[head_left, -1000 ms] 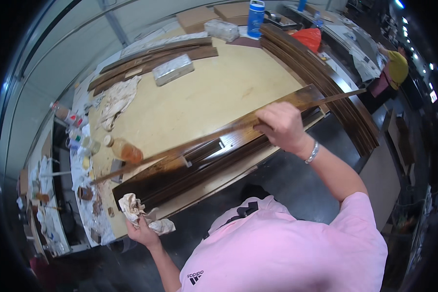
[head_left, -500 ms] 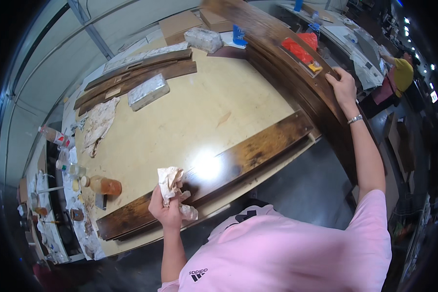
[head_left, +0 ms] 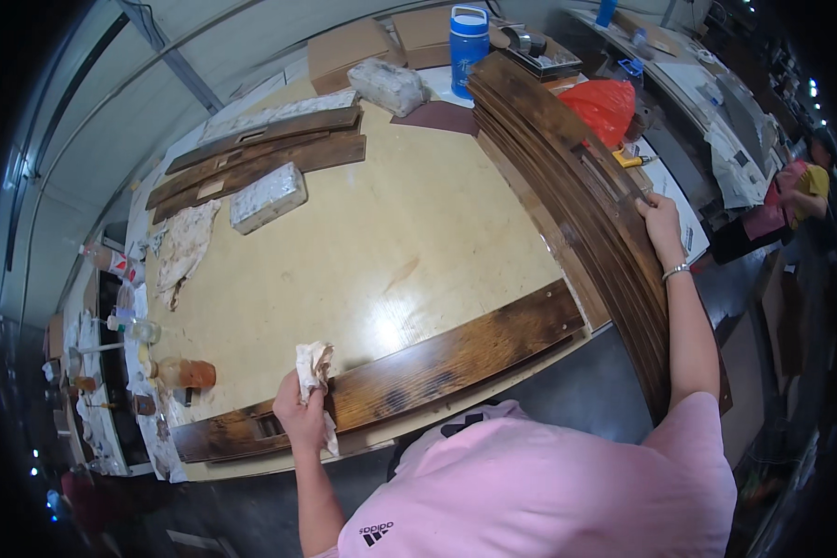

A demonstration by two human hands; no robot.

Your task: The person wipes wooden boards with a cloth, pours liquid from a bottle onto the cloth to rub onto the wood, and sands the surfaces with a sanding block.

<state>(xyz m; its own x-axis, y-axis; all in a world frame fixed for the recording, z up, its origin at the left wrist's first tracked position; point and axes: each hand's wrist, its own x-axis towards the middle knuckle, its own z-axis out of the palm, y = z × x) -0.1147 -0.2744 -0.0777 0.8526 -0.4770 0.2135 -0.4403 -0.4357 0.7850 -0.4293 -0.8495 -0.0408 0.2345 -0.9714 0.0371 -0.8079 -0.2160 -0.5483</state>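
Dark-stained board [head_left: 437, 372], seemingly glossy; left hand [head_left: 299, 418] presses rag [head_left: 314, 365].

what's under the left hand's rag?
The rag in the left hand rests on a dark stained plank lying along the near edge of the tabletop. More board edges peek out below it. The plank's surface beneath the rag and hand is hidden.
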